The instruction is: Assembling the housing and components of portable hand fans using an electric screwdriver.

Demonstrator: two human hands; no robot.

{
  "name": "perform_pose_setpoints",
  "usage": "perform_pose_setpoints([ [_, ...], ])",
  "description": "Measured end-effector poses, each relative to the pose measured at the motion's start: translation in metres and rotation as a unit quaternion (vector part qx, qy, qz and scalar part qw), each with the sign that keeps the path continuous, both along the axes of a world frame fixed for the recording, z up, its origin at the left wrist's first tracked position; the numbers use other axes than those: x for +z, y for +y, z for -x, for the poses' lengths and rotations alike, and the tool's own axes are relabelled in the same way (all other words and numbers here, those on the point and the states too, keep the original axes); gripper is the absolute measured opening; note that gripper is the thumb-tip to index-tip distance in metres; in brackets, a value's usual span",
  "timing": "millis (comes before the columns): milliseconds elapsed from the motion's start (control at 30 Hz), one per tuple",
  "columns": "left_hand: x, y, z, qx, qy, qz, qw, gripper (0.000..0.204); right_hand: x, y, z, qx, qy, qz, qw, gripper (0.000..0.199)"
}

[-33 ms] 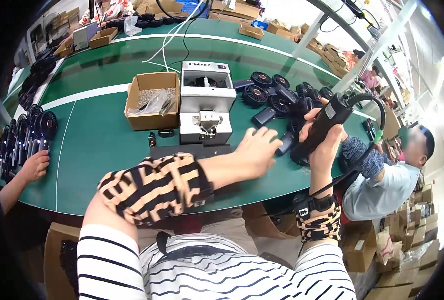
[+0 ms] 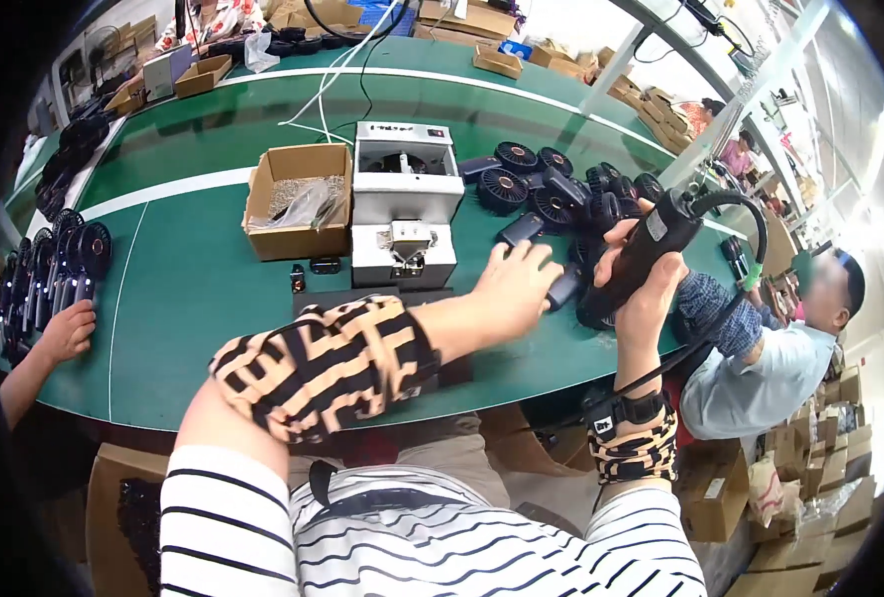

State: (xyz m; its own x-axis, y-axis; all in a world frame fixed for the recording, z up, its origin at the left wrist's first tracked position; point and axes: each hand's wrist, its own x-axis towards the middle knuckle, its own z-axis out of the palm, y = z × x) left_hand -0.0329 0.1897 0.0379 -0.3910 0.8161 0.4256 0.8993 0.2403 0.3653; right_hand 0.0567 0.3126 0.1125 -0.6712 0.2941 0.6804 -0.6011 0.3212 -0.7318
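Observation:
My right hand point(image 2: 649, 298) is closed around a black electric screwdriver point(image 2: 643, 249), held tilted above the green table's point(image 2: 193, 298) right edge, with a black cable point(image 2: 751, 224) looping from its top. My left hand point(image 2: 517, 284) stretches across in front of me, fingers spread, its fingertips at a small black oblong part point(image 2: 565, 287) lying beside the screwdriver's tip. Behind both hands lies a pile of black round fan parts point(image 2: 552, 184).
A white benchtop machine point(image 2: 407, 194) stands mid-table beside a cardboard box point(image 2: 298, 209) holding a plastic bag. Black fans point(image 2: 59, 259) line the left edge near another person's hand point(image 2: 64, 333). A seated person point(image 2: 790, 348) is close on my right. More boxes point(image 2: 203, 72) sit at the back.

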Motion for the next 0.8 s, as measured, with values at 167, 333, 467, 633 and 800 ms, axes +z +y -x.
perform_pose_setpoints([
  [167, -0.027, 0.081, 0.049, 0.184, -0.028, 0.069, 0.980, 0.056, -0.013, 0.019, -0.020, 0.022, -0.017, 0.011, 1.000, 0.081],
  [333, -0.062, 0.086, 0.070, 0.266, 0.092, 0.103, 0.954, 0.049, -0.023, 0.015, -0.019, 0.031, -0.053, 0.003, 0.998, 0.085],
  [467, -0.018, 0.034, 0.032, 0.162, 0.134, 0.132, 0.969, 0.049, -0.015, 0.017, -0.022, 0.017, -0.040, 0.010, 0.999, 0.086],
  [633, 0.020, -0.074, -0.031, 0.037, 0.152, 0.063, 0.986, 0.059, -0.005, 0.013, -0.005, 0.015, -0.016, 0.007, 1.000, 0.085],
  [800, 0.024, -0.160, -0.042, 0.034, 0.018, 0.041, 0.998, 0.062, -0.019, 0.003, 0.026, 0.137, -0.023, 0.057, 0.989, 0.073],
])
